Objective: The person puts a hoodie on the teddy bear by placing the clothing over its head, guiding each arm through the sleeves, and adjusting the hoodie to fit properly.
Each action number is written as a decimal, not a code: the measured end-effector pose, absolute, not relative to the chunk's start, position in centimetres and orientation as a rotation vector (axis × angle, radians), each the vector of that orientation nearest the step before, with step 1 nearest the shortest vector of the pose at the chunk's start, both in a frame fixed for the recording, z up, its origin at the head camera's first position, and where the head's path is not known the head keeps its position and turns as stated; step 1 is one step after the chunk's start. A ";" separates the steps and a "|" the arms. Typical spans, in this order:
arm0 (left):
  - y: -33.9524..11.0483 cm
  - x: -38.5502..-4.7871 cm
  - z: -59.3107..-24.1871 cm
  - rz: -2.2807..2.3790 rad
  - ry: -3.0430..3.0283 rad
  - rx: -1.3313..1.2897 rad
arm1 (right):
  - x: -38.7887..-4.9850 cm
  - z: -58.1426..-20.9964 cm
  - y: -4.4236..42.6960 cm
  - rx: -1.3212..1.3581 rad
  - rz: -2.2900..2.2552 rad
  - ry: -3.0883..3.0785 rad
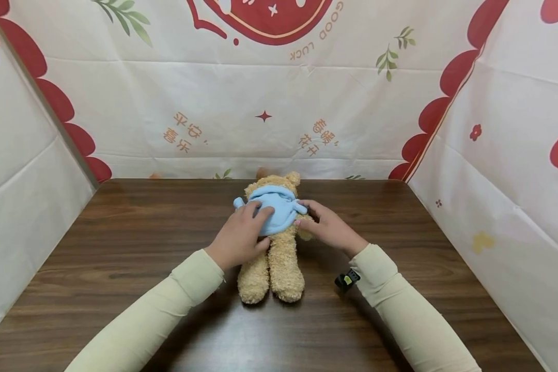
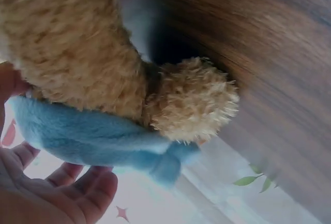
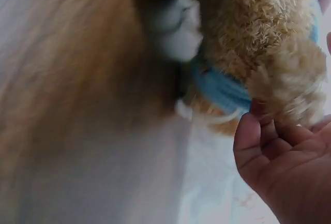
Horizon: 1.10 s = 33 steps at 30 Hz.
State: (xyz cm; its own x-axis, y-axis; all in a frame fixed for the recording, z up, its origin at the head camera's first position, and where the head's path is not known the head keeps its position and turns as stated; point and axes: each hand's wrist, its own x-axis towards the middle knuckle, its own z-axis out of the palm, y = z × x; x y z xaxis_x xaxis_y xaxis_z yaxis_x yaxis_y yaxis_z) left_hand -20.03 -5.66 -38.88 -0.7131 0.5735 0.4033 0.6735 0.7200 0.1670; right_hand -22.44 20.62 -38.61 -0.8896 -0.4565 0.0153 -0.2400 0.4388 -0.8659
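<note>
Head view: teddy bear [image 1: 284, 253] lying lengthwise on table [image 1: 167, 206], feet [image 1: 288, 287] pointing toward person [image 1: 414, 315]; left hand [image 1: 239, 232], nearer its middle, resting loosely over blue garment [image 1: 281, 209]; right hand [image 1: 327, 222], opposite, gripping bear's arm [image 1: 305, 235].

In the head view, the plush bear's [image 1: 285, 261] face is out of sight, and your left hand [image 1: 239, 235] covers part of its blue cloth [image 1: 281, 209]. Your sleeves [image 1: 411, 312] run off the bottom edge; the top edge cuts the red emblem [image 1: 269, 23]. A black device [image 1: 346, 279] by your right cuff is too small to identify. Your left wrist view crops the bear and your palm. In your right wrist view, a whitish shape [image 3: 178, 32] is too blurred to name, and whether your right hand [image 3: 289, 167] pinches anything is unclear.
</note>
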 end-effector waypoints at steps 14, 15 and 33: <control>-6.1 -20.0 -39.2 -0.854 -2.735 -0.964 | -20.9 -33.8 20.8 -0.868 -1.398 2.500; -6.3 -20.1 -39.4 -0.848 -2.764 -0.957 | -21.0 -34.2 20.7 -0.884 -1.377 2.497; -9.3 -20.7 -37.7 -0.886 -2.818 -0.703 | -21.7 -39.1 19.4 -0.764 -1.199 2.617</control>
State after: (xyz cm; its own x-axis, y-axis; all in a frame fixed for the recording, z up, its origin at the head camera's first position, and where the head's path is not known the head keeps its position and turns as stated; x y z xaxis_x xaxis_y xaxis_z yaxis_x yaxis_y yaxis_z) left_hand -20.72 -9.34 -37.66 -0.8876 0.3981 0.2317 0.4591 0.7233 0.5158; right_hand -21.71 19.38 -39.10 -0.8560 -0.5132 0.0623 -0.3822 0.5471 -0.7448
